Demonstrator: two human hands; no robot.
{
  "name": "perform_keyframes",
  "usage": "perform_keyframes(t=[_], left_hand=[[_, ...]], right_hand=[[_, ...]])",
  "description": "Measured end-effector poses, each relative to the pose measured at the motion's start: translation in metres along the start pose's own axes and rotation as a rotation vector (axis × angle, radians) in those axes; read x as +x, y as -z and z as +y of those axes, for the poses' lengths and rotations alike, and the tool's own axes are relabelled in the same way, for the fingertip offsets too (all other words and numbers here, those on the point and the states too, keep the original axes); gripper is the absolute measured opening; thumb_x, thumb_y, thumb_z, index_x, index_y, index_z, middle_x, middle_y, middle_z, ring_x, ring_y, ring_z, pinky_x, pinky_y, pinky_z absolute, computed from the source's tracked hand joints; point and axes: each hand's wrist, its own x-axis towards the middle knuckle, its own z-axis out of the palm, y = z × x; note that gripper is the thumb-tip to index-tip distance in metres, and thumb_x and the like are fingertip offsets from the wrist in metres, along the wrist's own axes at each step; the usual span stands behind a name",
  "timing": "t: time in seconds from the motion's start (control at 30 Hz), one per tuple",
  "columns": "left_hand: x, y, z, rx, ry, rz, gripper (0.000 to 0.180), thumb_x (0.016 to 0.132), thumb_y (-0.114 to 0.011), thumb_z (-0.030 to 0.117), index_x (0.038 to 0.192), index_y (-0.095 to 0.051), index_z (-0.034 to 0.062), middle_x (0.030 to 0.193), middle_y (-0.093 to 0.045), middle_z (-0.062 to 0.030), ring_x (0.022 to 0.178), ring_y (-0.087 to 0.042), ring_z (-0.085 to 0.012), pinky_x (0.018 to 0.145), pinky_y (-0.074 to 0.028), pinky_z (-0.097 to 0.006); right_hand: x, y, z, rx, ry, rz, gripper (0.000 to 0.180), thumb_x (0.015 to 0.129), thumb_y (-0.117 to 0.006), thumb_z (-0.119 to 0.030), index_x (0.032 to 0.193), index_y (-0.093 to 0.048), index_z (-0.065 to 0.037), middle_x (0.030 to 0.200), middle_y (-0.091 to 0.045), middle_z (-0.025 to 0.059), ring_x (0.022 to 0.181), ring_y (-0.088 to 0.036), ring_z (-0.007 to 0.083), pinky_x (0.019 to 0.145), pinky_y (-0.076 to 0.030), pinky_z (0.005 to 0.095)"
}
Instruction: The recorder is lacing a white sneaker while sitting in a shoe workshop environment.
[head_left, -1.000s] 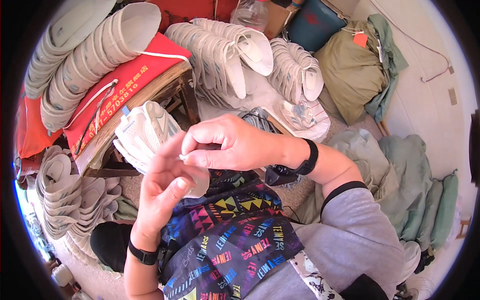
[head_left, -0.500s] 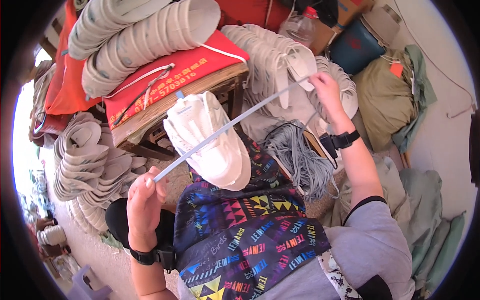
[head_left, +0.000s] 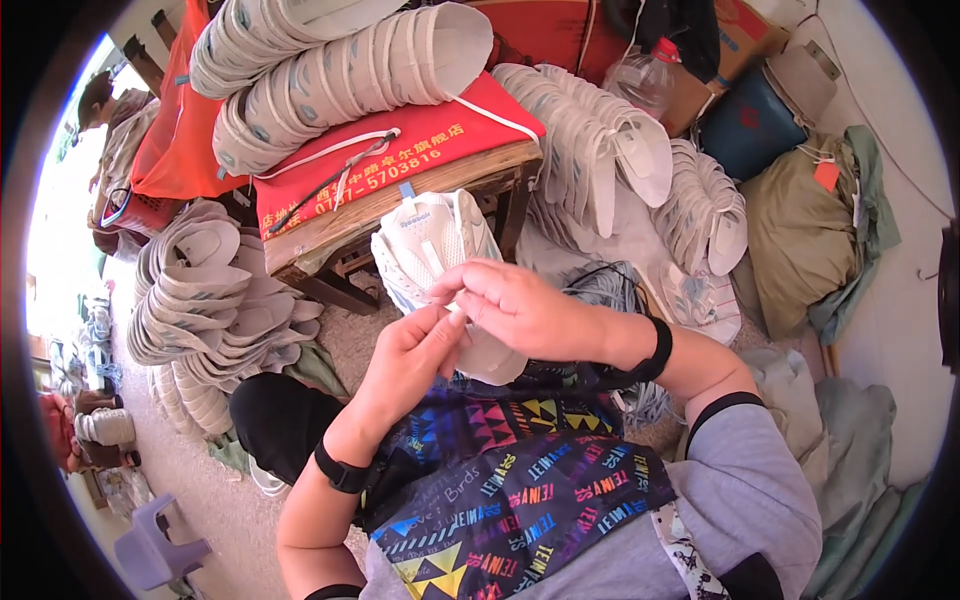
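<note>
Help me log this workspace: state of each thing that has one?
Left hand: fingers pinched, anything held unclear
Right hand: fingers pinched, anything held unclear
White sneaker: partly hidden behind hands
Grey laces: loosely bundled
Shoe uppers: nested, stacked
Red bag: lying on wooden bench
Clear plastic bottle: capped

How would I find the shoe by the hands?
Find the wooden bench under the red cloth. In front of it, partly hidden by the right hand, is the white shoe. Unlike the stacked shoe uppers nearby, it sits by itself.
</note>
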Motion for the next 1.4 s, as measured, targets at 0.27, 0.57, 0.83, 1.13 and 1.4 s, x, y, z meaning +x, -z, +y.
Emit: perform_keyframes(t=[0.27,0.57,0.83,1.13,1.4], left_hand=[[0.000,0.009,-0.019,-0.114,-0.088,0.261,0.027,0.101,-0.053,0.020,0.121,-0.061,0.0031,0.085,-0.059,0.0048,0.072,-0.046,-0.0013,0.065,-0.039,-0.017],[0.004,0.005,-0.027,-0.070,-0.129,0.220,0.036,0.099,-0.056,0.015,0.131,-0.052,-0.0013,0.093,-0.062,0.0025,0.077,-0.050,-0.0018,0.067,-0.042,-0.017],[0.008,0.011,-0.025,-0.043,-0.098,0.197,0.035,0.099,-0.055,0.015,0.130,-0.053,-0.0024,0.094,-0.063,0.0011,0.076,-0.051,-0.0028,0.065,-0.044,-0.018],[0.018,0.007,-0.029,0.514,-0.488,0.475,0.029,0.084,-0.067,0.000,0.112,-0.060,0.0015,0.094,-0.055,-0.0040,0.065,-0.048,-0.0092,0.060,-0.043,-0.024],[0.034,0.012,-0.021,0.821,-0.640,0.436,0.021,0.084,-0.062,0.002,0.104,-0.055,0.0017,0.091,-0.057,-0.0165,0.077,-0.058,-0.0364,0.069,-0.049,-0.043]], right_hand=[[0.010,0.016,0.024,-0.281,-0.039,0.118,0.011,0.081,-0.069,-0.011,0.087,-0.066,-0.002,0.085,-0.062,0.0095,0.086,-0.062,0.0240,0.075,-0.048,0.0339],[0.015,0.008,0.019,-0.657,0.124,0.145,0.010,0.076,-0.062,-0.010,0.078,-0.054,-0.005,0.080,-0.056,0.0107,0.081,-0.058,0.0328,0.070,-0.046,0.0439],[0.018,0.006,0.018,-0.621,0.086,0.096,0.010,0.076,-0.061,-0.010,0.079,-0.053,-0.005,0.075,-0.055,0.0123,0.074,-0.058,0.0344,0.065,-0.046,0.0448],[0.030,0.015,0.031,-0.085,-0.143,-0.061,0.010,0.080,-0.063,-0.010,0.085,-0.061,-0.001,0.081,-0.064,0.0138,0.074,-0.064,0.0280,0.067,-0.049,0.0348],[0.021,0.005,0.027,-0.353,-0.068,0.057,0.013,0.082,-0.066,-0.012,0.088,-0.062,-0.002,0.085,-0.065,0.0156,0.079,-0.065,0.0285,0.070,-0.050,0.0353]])
